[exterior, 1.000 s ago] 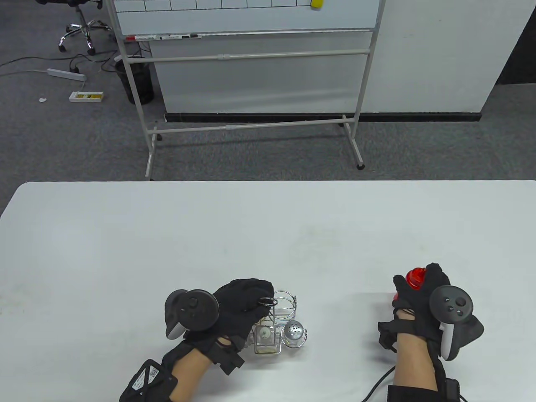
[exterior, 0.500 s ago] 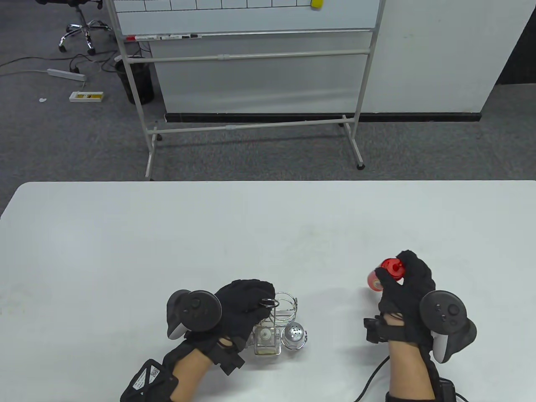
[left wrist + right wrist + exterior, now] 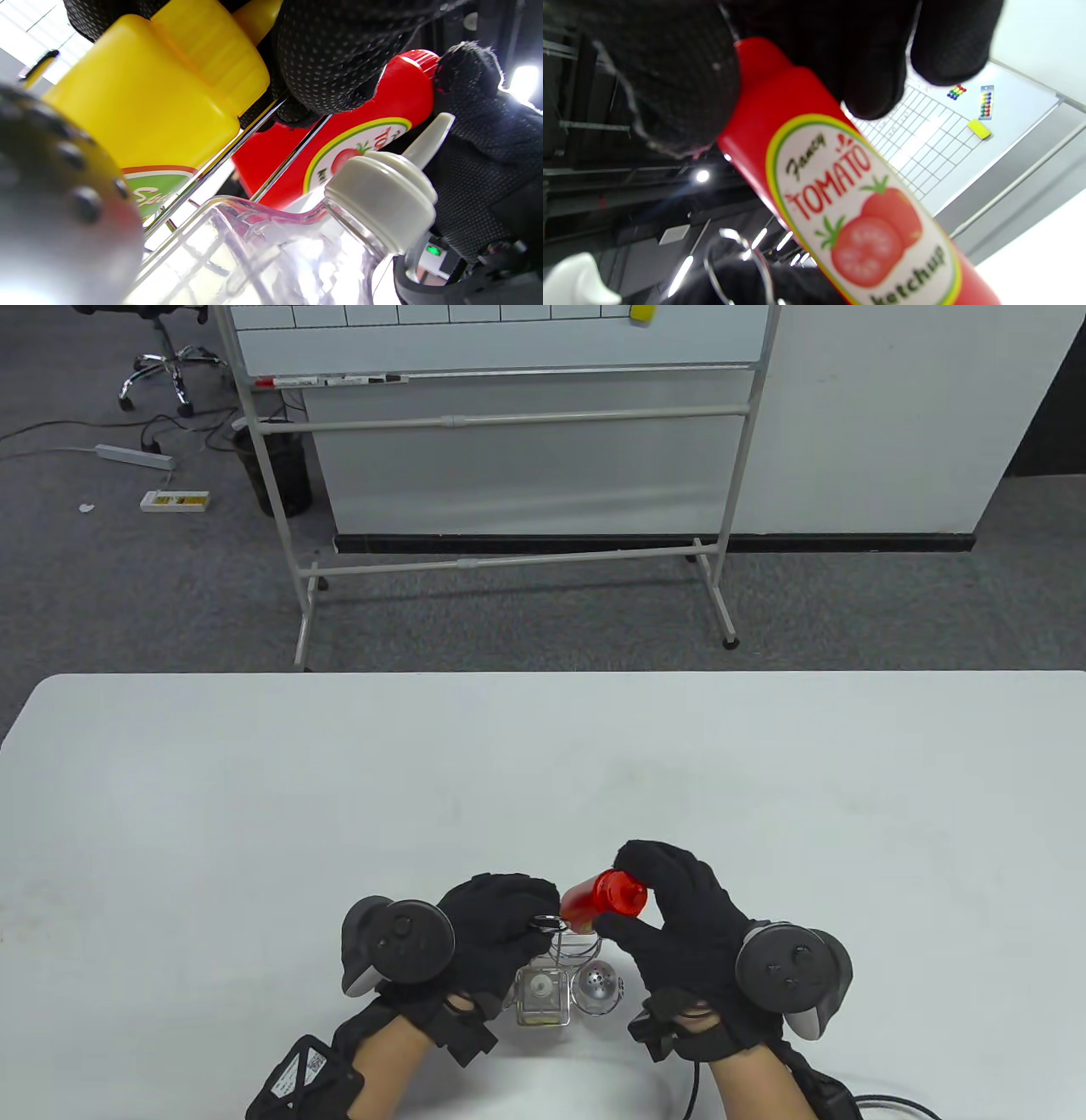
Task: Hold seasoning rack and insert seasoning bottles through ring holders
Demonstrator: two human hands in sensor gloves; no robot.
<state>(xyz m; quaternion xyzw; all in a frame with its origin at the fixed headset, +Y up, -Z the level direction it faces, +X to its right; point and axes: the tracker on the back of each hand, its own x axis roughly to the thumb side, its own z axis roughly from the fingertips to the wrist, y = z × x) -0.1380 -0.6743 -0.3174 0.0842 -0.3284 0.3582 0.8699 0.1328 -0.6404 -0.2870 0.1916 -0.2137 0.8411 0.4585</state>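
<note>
The wire seasoning rack (image 3: 585,948) stands near the table's front edge. My left hand (image 3: 528,918) grips its top ring handle (image 3: 548,923). A clear glass bottle with a white cap (image 3: 540,994) and a silver shaker (image 3: 596,982) sit in its front rings. The left wrist view also shows a yellow bottle (image 3: 140,106) in the rack, hidden under my left hand in the table view. My right hand (image 3: 635,909) holds the red ketchup bottle (image 3: 602,897), tilted, its base over the rack's rear ring. The right wrist view shows the bottle's label (image 3: 848,199) close up, with the ring handle (image 3: 738,262) below.
The white table (image 3: 543,780) stretches wide behind and beside the rack. A whiteboard on a stand (image 3: 509,432) is on the floor beyond the far edge. A cable (image 3: 882,1103) trails from my right wrist at the front edge.
My right hand has carried the ketchup bottle from the table's right side leftward to just above the rack. My left hand has stayed on the rack's handle.
</note>
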